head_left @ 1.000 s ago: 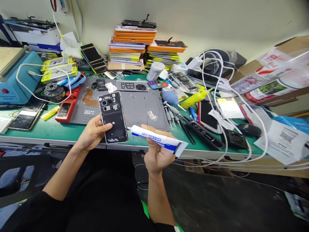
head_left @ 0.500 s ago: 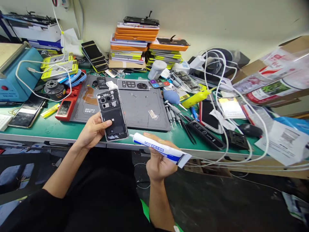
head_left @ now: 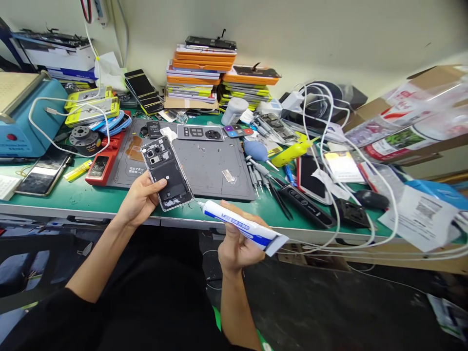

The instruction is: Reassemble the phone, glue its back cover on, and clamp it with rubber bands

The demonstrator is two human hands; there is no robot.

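Note:
Tilted above the bench's front edge is a phone with its back off [head_left: 168,180], its dark insides and camera lenses facing up. My left hand [head_left: 141,197] is closed on its left side, thumb over the black inner part. In my right hand [head_left: 239,239] lies a white and blue glue tube [head_left: 239,224], gripped by its body. The tube's thin nozzle points left at the phone's lower right corner; whether it touches the frame I cannot tell. Behind the phone, a grey phone back cover [head_left: 200,132] rests on the dark grey work mat [head_left: 215,170].
Screwdrivers [head_left: 256,178], black tweezers [head_left: 281,202], a blue air blower [head_left: 256,150] and a yellow bottle [head_left: 292,152] lie right of the mat. White cables [head_left: 391,195] loop over the bench's right side. A red phone holder [head_left: 100,168] and a blue machine [head_left: 32,117] stand left.
The view has tilted up slightly, so the bench sits a little lower in the picture. Both hands keep their holds; the tube's nozzle stays by the phone's lower right corner.

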